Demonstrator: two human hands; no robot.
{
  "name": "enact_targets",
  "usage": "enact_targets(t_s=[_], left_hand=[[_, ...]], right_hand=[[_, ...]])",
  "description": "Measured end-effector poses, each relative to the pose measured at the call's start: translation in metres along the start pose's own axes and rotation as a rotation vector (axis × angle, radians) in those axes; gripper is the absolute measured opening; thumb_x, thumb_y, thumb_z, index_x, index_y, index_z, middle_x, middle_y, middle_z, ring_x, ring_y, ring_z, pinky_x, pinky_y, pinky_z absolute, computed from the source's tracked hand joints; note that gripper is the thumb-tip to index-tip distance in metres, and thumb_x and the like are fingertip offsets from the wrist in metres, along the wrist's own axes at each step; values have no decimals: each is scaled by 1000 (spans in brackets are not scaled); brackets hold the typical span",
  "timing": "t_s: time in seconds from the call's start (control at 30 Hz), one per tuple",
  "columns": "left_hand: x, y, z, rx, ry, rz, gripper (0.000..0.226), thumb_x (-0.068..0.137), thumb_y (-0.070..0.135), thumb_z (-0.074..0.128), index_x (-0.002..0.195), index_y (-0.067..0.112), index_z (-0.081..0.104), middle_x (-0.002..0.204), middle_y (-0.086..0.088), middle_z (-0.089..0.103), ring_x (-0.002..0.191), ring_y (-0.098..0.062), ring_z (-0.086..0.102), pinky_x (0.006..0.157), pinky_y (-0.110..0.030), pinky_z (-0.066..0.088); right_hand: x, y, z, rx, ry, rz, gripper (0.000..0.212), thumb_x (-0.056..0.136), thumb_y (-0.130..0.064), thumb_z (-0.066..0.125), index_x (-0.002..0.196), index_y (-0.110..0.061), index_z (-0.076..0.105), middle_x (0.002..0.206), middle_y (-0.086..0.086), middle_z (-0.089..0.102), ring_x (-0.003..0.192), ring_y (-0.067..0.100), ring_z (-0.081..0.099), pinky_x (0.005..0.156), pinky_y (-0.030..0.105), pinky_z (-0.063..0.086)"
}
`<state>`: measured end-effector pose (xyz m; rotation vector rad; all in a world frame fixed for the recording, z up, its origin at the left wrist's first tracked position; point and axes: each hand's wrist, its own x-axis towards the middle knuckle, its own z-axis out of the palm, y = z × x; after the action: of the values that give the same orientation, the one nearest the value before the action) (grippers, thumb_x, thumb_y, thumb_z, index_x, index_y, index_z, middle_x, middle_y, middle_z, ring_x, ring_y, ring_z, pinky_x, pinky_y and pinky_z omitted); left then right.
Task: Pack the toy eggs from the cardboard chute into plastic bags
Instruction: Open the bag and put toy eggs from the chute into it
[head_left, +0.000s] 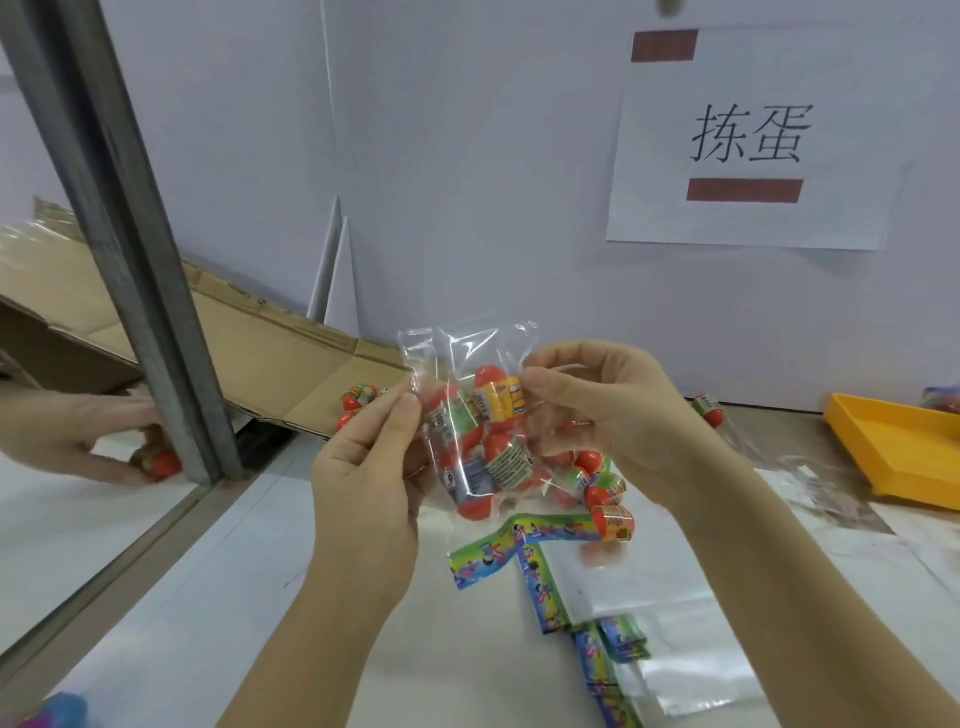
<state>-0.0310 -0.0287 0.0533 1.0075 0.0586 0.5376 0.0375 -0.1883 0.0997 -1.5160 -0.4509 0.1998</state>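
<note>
Above the white table (218, 597), at the middle of the view, a clear plastic bag (457, 353) hangs upright between both hands, its crumpled mouth pointing up. Packed inside it are several toy eggs (491, 457), red-orange with printed bands round their middles, stacked against one another down to the bag's bottom. The left hand (363, 467) pinches the bag's left edge between thumb and forefinger, the other fingers curled behind it. The right hand (597, 410) pinches the bag's upper right side between thumb and fingertips, just beside a yellow-banded egg. Behind the bag, the cardboard chute (291, 364) slopes down from the left, and two eggs at its mouth (356, 402) lie by its lower end. A loose pile of eggs (608, 499) lies on the table under the right wrist, and one lone egg (709, 410) sits near the wall further right. Colourful printed card strips (524, 540) lie below the bag, some touching a stack of flat clear bags (670, 629). A yellow tray (893, 457) stands at the right edge. On the wall hangs a taped paper sign (753, 140). At the far left, beyond a grey metal post (130, 234), another person's hand (78, 431) touches an egg (163, 465) on the surface; its grip is too blurred to tell.
</note>
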Motion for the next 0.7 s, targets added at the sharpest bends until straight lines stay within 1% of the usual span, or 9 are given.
enact_targets(t_s=[0.1,0.2,0.3,0.33,0.4,0.47,0.53,0.6,0.7], left_hand=[[-1,1,-1,19,17,45,21,83,16,60,85,21,80,89,-3,77,75,-12,72,60,-21,56],[-1,5,0,6,-18,18,17,76,25,65,82,19,80,85,-4,76,70,-12,71,57,-21,55],[1,2,-2,68,15,-2,15,72,21,67,80,20,80,84,-4,76,70,-11,71,57,-20,55],[2,1,-3,82,35,2,15,73,19,66,78,22,80,84,-3,76,71,-11,71,57,-20,55],[2,0,-4,106,67,29,16,75,16,66,75,24,80,83,-2,76,72,-12,72,57,-21,56],[1,0,-3,126,79,56,16,74,17,66,74,26,79,82,-1,76,74,-12,72,58,-21,56],[1,0,-2,133,89,81,20,79,12,66,72,27,79,81,1,76,73,-11,72,57,-20,56],[1,0,-2,143,113,103,27,86,6,64,72,24,78,79,2,76,71,-10,72,57,-19,55],[1,-1,-1,150,152,112,19,86,5,66,80,21,75,78,0,76,69,-10,72,58,-19,56]], right_hand=[[0,1,-1,23,21,-22,17,68,-18,76,83,-11,71,72,4,70,57,17,58,50,27,55],[1,3,0,51,12,-13,6,75,-12,74,80,-13,72,73,5,70,57,18,58,50,27,55],[2,5,1,40,-20,15,5,81,-9,72,85,-11,70,73,3,71,55,15,59,51,27,54],[3,6,1,21,-36,31,9,81,-11,72,89,-11,70,74,2,71,57,15,60,53,28,54],[3,9,1,-25,-55,57,24,74,-22,77,94,-12,71,78,1,72,64,16,63,62,35,58],[4,11,1,-54,-32,51,33,64,-29,79,91,-12,73,81,5,72,72,23,62,69,41,60],[4,12,-1,-33,-9,25,24,64,-24,79,84,-11,73,79,7,72,69,24,61,63,36,60],[4,11,-4,-3,-25,14,15,65,-20,79,78,-14,74,79,8,73,63,20,64,55,28,57],[6,9,-9,60,-74,24,12,60,-18,79,71,-17,76,77,7,73,56,15,66,54,27,57]])
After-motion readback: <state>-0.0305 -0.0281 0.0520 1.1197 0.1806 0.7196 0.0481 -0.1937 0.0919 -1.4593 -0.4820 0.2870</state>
